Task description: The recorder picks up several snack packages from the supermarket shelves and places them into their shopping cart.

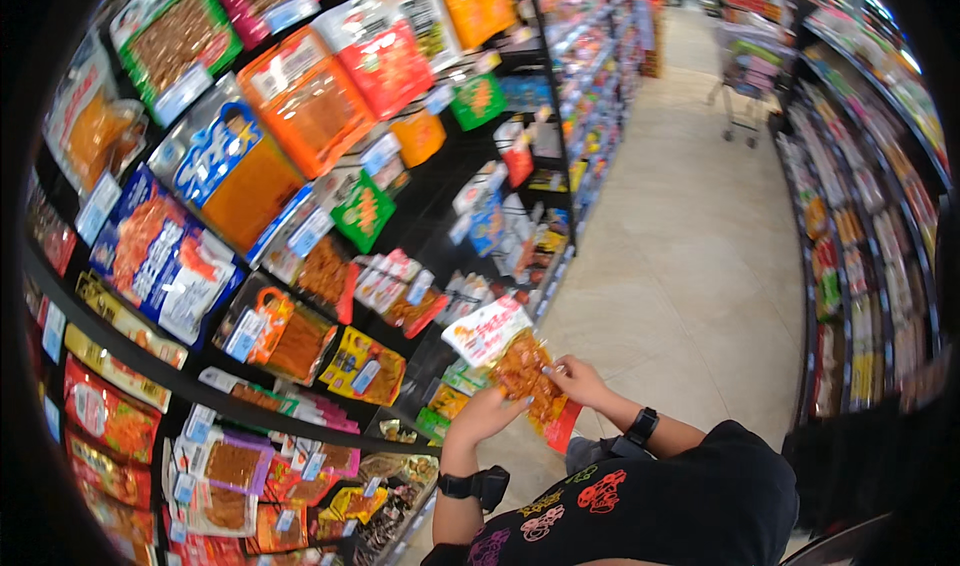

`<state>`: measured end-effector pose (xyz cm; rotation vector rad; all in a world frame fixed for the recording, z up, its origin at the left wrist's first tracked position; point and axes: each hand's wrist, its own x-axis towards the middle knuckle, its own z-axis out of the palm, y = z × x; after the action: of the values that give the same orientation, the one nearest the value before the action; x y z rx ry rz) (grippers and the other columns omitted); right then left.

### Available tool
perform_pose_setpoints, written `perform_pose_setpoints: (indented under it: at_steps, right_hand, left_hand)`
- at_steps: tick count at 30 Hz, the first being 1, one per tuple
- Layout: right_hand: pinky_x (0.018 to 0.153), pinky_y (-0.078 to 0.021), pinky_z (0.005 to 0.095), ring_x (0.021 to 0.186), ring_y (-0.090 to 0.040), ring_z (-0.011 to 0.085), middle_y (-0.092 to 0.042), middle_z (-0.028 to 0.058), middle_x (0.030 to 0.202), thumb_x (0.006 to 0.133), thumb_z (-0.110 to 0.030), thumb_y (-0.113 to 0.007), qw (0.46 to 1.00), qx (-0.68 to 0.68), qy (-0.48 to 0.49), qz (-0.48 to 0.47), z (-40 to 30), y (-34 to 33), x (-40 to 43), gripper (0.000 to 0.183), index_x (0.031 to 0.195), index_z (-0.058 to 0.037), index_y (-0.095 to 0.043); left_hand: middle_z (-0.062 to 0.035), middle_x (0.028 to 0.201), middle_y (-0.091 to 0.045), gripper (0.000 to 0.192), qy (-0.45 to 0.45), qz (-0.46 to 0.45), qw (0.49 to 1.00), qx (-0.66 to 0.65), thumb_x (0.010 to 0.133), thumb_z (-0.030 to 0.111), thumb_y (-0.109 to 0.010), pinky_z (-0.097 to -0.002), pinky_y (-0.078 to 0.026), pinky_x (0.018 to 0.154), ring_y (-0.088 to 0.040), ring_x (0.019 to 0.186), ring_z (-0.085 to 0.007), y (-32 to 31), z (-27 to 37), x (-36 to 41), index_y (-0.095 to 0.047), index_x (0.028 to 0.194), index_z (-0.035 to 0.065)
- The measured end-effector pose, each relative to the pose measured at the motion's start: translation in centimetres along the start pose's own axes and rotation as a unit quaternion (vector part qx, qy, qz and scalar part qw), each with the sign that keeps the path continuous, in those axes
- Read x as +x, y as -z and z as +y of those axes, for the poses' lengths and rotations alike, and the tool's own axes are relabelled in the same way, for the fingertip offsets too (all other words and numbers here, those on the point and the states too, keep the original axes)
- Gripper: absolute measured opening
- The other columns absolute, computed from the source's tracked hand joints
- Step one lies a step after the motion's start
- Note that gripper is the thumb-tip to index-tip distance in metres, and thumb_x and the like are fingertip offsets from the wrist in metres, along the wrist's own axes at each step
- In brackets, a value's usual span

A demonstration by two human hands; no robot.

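Both hands are around a snack packet (523, 367) with a white top, a clear middle showing reddish-brown food, and a red lower end. My left hand (484, 416) grips its left side, with the fingers partly behind the packet. On the right side, my right hand (576, 380) pinches the edge, its thumb on the clear part. The packet is tilted and held in front of my body, beside the snack rack. Behind it, similar white-topped packets (390, 277) hang on hooks. Green and yellow packets (450, 399) sit low on the rack, near my left hand.
A tall black rack to the left carries many hanging snack packs (270, 176) with price tags (246, 335). The aisle floor (675, 266) runs ahead. Stocked shelves (862, 213) line the right side. Up the aisle stands a loaded shopping cart (750, 70).
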<state>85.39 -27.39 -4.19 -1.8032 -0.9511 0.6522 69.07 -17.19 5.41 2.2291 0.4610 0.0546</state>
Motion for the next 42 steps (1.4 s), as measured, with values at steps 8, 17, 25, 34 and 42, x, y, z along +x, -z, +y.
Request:
perform_pose_setpoints:
  at_steps: [8,17,25,34,42]
  right_hand:
    - [0.046,-0.0379,0.0243,0.051,-0.047,0.0089,-0.051,0.0039,0.059,0.078,-0.023,-0.058,0.987,0.123,0.089,-0.044,-3.7,-4.9,11.6,0.025,0.088,-0.001,-0.052]
    - [0.044,-0.0269,0.0175,0.052,-0.035,0.001,-0.041,-0.0054,0.059,0.081,-0.007,-0.052,0.956,0.225,0.187,-0.019,-13.5,-13.2,18.2,0.01,0.089,-0.0028,-0.05]
    - [0.046,-0.0253,0.0163,0.054,-0.033,-0.0003,-0.041,-0.0063,0.061,0.085,-0.01,-0.048,0.944,0.233,0.228,0.051,-16.6,-18.8,22.6,0.008,0.082,-0.0027,-0.049]
    - [0.052,-0.0335,0.0171,0.06,-0.043,0.002,-0.049,-0.0017,0.067,0.086,-0.009,-0.044,0.934,0.256,0.226,0.105,-18.9,-22.0,24.3,0.011,0.082,-0.0007,-0.048]
    - [0.056,-0.0361,0.017,0.063,-0.046,0.0029,-0.053,0.0002,0.071,0.087,-0.012,-0.044,0.927,0.284,0.211,0.126,-19.2,-23.0,25.6,0.015,0.081,0.0008,-0.05]
  left_hand:
    - [-0.0065,0.085,-0.059,0.025,0.072,0.203,0.965,-0.149,0.081,0.017,-0.051,-0.0295,-0.042,0.068,-0.052,0.074,-0.0129,6.6,-3.5,0.8,-0.052,0.1,-0.0004]
    - [-0.0203,0.085,-0.056,0.026,0.026,0.395,0.913,-0.098,0.081,0.02,-0.049,-0.0357,-0.042,0.069,-0.052,0.078,-0.0363,15.6,-8.9,-1.1,-0.052,0.097,-0.0003]
    - [-0.0207,0.096,-0.054,0.028,-0.036,0.352,0.935,0.031,0.082,0.02,-0.046,-0.0381,-0.04,0.076,-0.05,0.089,-0.0363,22.4,-11.7,-2.5,-0.049,0.102,0.0003]
    - [-0.0199,0.099,-0.054,0.029,-0.061,0.364,0.929,-0.027,0.08,0.016,-0.047,-0.0376,-0.039,0.079,-0.05,0.091,-0.0365,25.1,-14.8,-2.1,-0.05,0.103,-0.0014]
    - [-0.0197,0.101,-0.053,0.03,-0.078,0.328,0.941,-0.037,0.081,0.017,-0.047,-0.0376,-0.04,0.078,-0.05,0.093,-0.0359,26.2,-15.7,-1.5,-0.048,0.105,-0.0004]
